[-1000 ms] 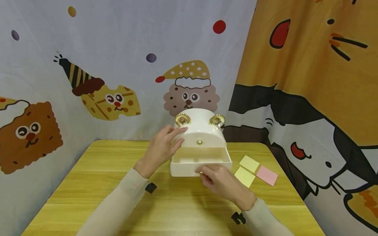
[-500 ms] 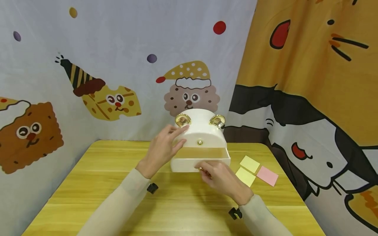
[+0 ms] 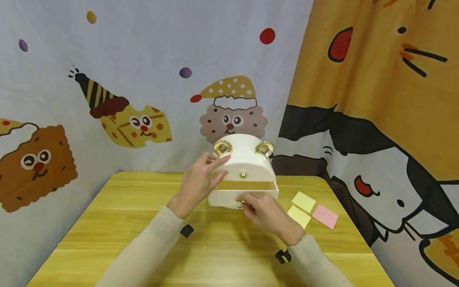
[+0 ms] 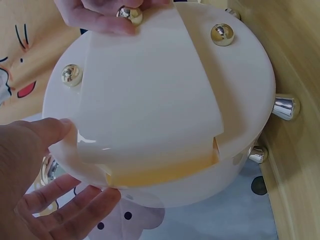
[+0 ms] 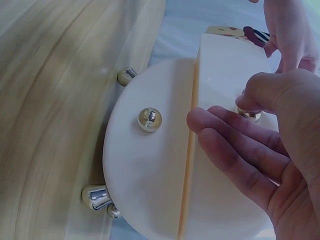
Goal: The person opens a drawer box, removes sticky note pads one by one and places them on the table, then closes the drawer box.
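A glossy white drawer box (image 3: 247, 157) with two gold ears stands at the far middle of the table. Its wide middle drawer (image 3: 222, 198) is pulled part of the way out. My right hand (image 3: 263, 211) pinches the gold knob (image 3: 243, 202) on that drawer's front between thumb and forefinger; in the right wrist view its other fingers lie over the drawer front (image 5: 235, 60). My left hand (image 3: 199, 179) rests on the box's left side, thumb and fingers spread. The left wrist view shows that thumb (image 4: 55, 129) by the drawer's side and its fingertips (image 4: 112, 195) on the box.
Two yellow sticky notes (image 3: 304, 201) and a pink one (image 3: 325, 216) lie on the wooden table (image 3: 143, 207) to the right of the box. A printed cartoon cloth (image 3: 143, 48) hangs behind, and an orange one (image 3: 376, 71) on the right.
The drawer has slid inward, away from me, with my right hand following on its knob. Less of its inside shows now. My left hand has stayed at the box's side.
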{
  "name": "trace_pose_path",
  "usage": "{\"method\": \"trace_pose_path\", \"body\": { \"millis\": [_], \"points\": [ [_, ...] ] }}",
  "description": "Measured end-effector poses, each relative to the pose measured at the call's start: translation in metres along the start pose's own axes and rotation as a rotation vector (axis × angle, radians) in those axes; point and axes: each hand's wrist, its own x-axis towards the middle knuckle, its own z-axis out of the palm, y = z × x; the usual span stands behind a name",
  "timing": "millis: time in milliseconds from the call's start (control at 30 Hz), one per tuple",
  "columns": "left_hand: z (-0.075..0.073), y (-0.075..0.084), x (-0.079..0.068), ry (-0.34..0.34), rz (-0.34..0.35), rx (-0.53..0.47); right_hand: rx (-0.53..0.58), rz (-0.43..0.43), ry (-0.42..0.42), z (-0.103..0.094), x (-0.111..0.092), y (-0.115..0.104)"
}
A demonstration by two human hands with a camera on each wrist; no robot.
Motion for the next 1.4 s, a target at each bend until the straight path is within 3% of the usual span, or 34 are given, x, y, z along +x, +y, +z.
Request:
{"method": "trace_pose_path", "body": {
  "millis": [167, 700, 1400],
  "points": [
    [0.001, 0.002, -0.002, -0.024, -0.024, -0.010, 0.027, 0.014, 0.011, 0.003, 0.001, 0.003],
    [0.001, 0.001, -0.001, 0.019, -0.011, 0.008, 0.073, 0.082, 0.011, 0.008, 0.010, 0.012],
    [0.002, 0.002, -0.001, 0.011, -0.026, 0.006, 0.129, 0.168, 0.010, 0.018, 0.016, 0.019]
  ]
}}
